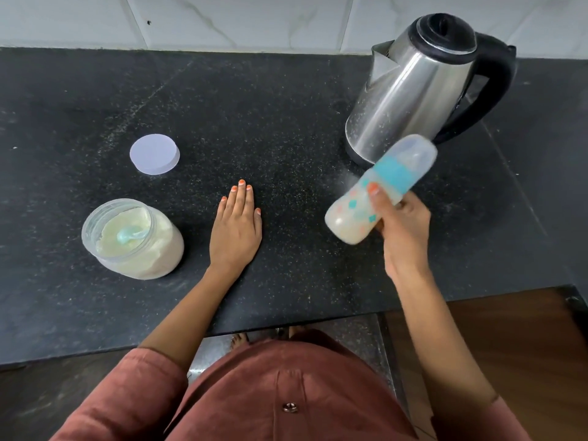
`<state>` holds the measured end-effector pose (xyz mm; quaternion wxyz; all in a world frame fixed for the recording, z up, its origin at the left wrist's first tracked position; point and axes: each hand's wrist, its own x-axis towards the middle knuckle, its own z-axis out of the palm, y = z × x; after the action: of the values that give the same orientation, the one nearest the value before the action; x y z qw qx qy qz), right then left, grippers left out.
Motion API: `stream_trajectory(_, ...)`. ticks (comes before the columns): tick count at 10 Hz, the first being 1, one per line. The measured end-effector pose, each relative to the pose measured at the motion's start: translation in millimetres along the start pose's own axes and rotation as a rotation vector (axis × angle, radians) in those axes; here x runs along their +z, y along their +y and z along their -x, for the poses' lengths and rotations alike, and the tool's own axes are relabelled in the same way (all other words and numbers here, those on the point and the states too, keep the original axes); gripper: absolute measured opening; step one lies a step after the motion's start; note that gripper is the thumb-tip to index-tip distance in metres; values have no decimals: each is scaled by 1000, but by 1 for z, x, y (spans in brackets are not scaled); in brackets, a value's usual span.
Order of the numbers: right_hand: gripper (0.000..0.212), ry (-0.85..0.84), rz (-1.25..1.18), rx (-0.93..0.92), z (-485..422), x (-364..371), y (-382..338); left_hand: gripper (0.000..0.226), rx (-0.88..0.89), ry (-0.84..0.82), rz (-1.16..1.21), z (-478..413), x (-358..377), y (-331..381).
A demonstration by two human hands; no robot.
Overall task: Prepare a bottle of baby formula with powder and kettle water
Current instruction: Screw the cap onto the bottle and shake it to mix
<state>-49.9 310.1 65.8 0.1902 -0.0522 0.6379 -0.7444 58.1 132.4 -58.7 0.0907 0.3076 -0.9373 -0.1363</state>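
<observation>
My right hand (402, 224) grips a baby bottle (380, 189) in the air, tilted with its capped top up and to the right. The bottle holds milky liquid, has a blue collar and a clear cap, and looks motion-blurred. My left hand (236, 227) lies flat on the black counter, palm down, fingers together, holding nothing. An open clear jar of formula powder (132, 240) stands to its left with a pale blue scoop (130, 234) lying in the powder. The steel kettle (416, 87) with black lid and handle stands at the back right, behind the bottle.
The jar's round white lid (154, 153) lies flat on the black speckled counter (286, 122) behind the jar. A white tiled wall (254, 20) backs the counter. The counter's front edge runs near my body, stepping back at the right above a brown floor (509, 345).
</observation>
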Motion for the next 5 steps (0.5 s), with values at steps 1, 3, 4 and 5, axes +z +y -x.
stream_trajectory(1, 24, -39, 42, 8, 5, 5, 9, 47, -1, 2, 0, 0, 0, 0)
stream_trajectory(3, 24, -186, 184, 74, 12, 4, 12, 47, 0, 5, 3, 0, 0, 0)
stream_trajectory(4, 22, -1, -31, 6, -1, 6, 5, 47, -3, 4, -4, 0, 1, -1)
stream_trajectory(5, 26, -225, 291, 44, 11, 7, 16, 48, -3, -1, -9, 0, 0, 0)
